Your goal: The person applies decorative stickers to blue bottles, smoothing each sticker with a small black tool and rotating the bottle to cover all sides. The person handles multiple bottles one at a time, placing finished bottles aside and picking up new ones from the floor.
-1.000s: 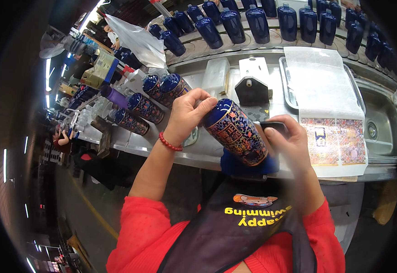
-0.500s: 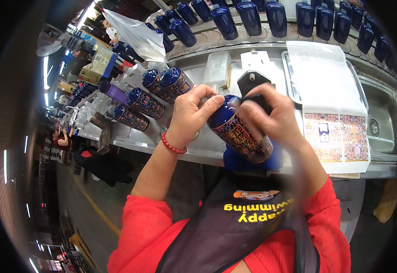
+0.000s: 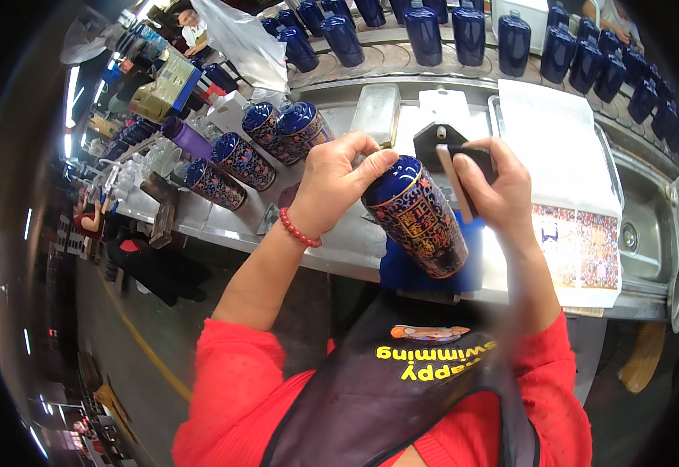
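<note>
Between the two hands, a dark-blue cylindrical bottle with a colourful floral wrap [image 3: 425, 226] is tilted, its base toward the person, above a bright-blue soft-looking pad [image 3: 399, 268]. The left hand [image 3: 343, 177] is curled around the bottle's top end, thumb on the shoulder; its fingertips are hidden. The right hand [image 3: 499, 187] pinches a flat, black rectangular tool with a pale brown edge [image 3: 453, 187], just beside the bottle; whether its lower end touches, I cannot tell. The step in hand is, I judge, smoothing the wrap, and the next move calls for a steady left hold and an even, light press along the wrap. Right of the right hand lies a white sheet with printed colourful panels [image 3: 577, 249]; beyond the left hand stand similar wrapped bottles [image 3: 243, 161]; farthest beyond both hands, plain glossy dark-blue bottles [image 3: 423, 37]
</note>
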A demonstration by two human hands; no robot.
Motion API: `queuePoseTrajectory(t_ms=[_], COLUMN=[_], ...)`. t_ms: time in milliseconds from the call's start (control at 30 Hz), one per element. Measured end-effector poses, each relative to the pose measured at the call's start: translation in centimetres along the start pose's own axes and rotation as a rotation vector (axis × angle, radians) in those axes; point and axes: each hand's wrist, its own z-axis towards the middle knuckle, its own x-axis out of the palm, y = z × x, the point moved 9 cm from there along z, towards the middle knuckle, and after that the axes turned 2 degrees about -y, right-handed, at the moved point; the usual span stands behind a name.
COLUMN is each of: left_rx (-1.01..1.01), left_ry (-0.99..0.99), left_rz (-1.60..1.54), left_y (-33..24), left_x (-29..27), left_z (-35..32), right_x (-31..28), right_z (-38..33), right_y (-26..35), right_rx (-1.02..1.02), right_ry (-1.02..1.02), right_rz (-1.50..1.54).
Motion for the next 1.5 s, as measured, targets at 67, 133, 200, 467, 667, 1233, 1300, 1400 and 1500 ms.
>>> queuePoseTrajectory(t_ms=[67, 133, 200, 467, 667, 1233, 1300, 1400, 1500], left_rx=[-0.014, -0.036, -0.034, -0.131, -0.111, -0.076, -0.086, -0.09, -0.1], left_ry=[0.003, 0.024, 0.024, 0.163, 0.2, 0.095, 0.091, 0.069, 0.085], left_rz=[0.039, 0.045, 0.104, -0.121, -0.134, -0.031, 0.006, 0.053, 0.039], left_y=[0.3, 0.5, 0.3, 1.4, 2.0, 1.1, 1.2, 1.2, 1.2], left_x=[0.2, 0.6, 0.7, 1.3, 1.1, 0.7, 0.7, 0.6, 0.9], left_z=[0.4, 1.0, 1.1, 1.1, 0.9, 0.9, 1.1, 1.4, 1.6], right_x=[1.8, 2.8, 1.1, 1.6, 1.3, 3.1, 1.1, 1.8, 1.8], right_z=[-0.5, -1.2, -0.5, 0.1, 0.3, 0.3, 0.8, 0.6, 0.5], right_y=[1.3, 2.3, 0.7, -0.3, -0.5, -0.1, -1.0, -1.5, -0.5], right_rx=[-0.158, -0.288, -0.1, 0.015, -0.078, -0.081, -0.029, 0.051, -0.034], right_ry=[0.194, 0.316, 0.122, 0.139, 0.075, 0.346, 0.117, 0.182, 0.188], right_rz=[0.113, 0.045, -0.044, 0.01, -0.076, 0.118, -0.048, 0.142, 0.057])
